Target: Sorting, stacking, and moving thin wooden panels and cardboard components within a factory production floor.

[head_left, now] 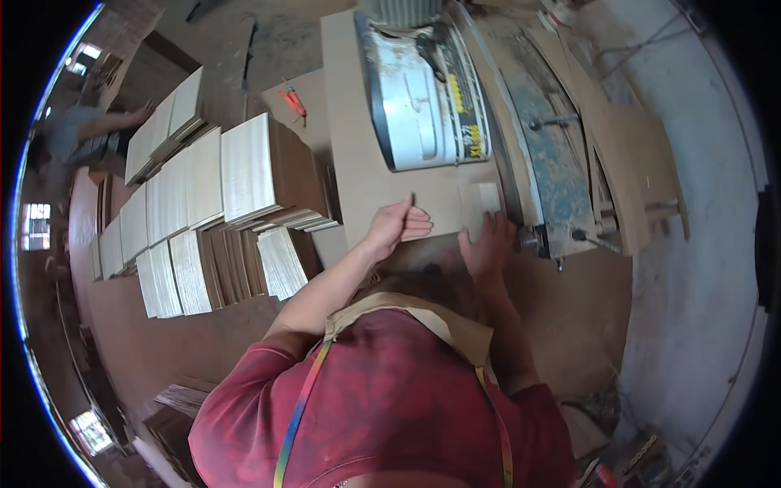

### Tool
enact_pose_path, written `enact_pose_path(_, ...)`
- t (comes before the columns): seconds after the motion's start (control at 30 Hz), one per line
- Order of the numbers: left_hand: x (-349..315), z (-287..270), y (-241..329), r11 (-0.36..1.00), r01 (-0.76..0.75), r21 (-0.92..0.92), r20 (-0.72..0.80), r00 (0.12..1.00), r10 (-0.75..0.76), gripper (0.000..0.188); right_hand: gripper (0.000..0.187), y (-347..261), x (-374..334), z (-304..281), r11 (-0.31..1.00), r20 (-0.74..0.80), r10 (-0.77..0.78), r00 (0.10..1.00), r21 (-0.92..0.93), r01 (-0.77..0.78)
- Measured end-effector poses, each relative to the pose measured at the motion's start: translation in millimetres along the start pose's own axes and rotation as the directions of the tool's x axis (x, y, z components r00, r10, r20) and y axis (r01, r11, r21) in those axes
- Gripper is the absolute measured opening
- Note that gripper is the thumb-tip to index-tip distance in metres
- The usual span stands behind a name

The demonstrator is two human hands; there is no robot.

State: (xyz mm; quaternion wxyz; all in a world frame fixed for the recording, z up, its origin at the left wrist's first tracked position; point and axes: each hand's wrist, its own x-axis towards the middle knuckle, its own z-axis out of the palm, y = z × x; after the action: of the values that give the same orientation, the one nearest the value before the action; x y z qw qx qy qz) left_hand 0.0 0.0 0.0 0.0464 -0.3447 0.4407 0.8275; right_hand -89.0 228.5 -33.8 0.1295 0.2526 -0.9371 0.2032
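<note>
A small pale wooden piece [480, 198] lies flat on the tan work board [366, 183], in front of a white machine housing [415, 106]. At its near end is my right hand [488, 244], thumb on one side and fingers on the other, gripping it close to the long fence. My left hand [397, 228] hovers at the board's near edge, left of the piece. Its fingers are stretched out and the thumb stands apart, with nothing held. The underside of my right hand's grip is hidden.
Stacks of pale wooden panels [248, 171] stand on the left. Red-handled pliers [293, 102] lie beyond them. A bluish, worn metal machine bed [553, 175] with clamp handles runs along the right, beside a wall [700, 203]. Another person [77, 134] is at the far left.
</note>
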Motion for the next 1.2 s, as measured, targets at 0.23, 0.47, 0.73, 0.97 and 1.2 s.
enact_pose_path(0.23, -38.9, -50.0, 28.1, 0.995, 0.081, -0.053, 0.039, 0.996, -0.079, 0.073, 0.056, -48.1, 31.3, 24.2, 1.000, -0.092, -0.001, 0.996, -0.028, -0.001)
enact_pose_path(0.47, -88.1, -13.7, 30.5, 0.989, 0.131, -0.067, -0.029, 0.991, -0.133, 0.065, 0.036, -0.7, 63.5, 71.5, 0.986, -0.187, 0.113, 0.976, 0.139, -0.087)
enact_pose_path(0.73, -211.4, -34.6, -23.4, 0.941, -0.267, 0.206, -0.564, 0.754, 0.337, 0.037, 0.024, -45.1, 67.8, -41.1, 0.638, 0.109, -0.596, 0.795, 0.666, 0.387)
enact_pose_path(0.97, -189.2, -55.9, -77.3, 0.949, -0.312, -0.041, -0.930, 0.360, 0.078, 0.022, 0.061, -163.5, 66.6, 10.2, 0.836, 0.848, -0.530, 0.026, 0.527, -0.154)
enact_pose_path(1.2, -145.9, -89.1, -69.1, 0.837, -0.518, -0.177, -0.709, 0.657, 0.257, 0.052, 0.080, -235.5, 62.4, 37.2, 0.772, 0.971, -0.218, 0.097, 0.233, -0.591)
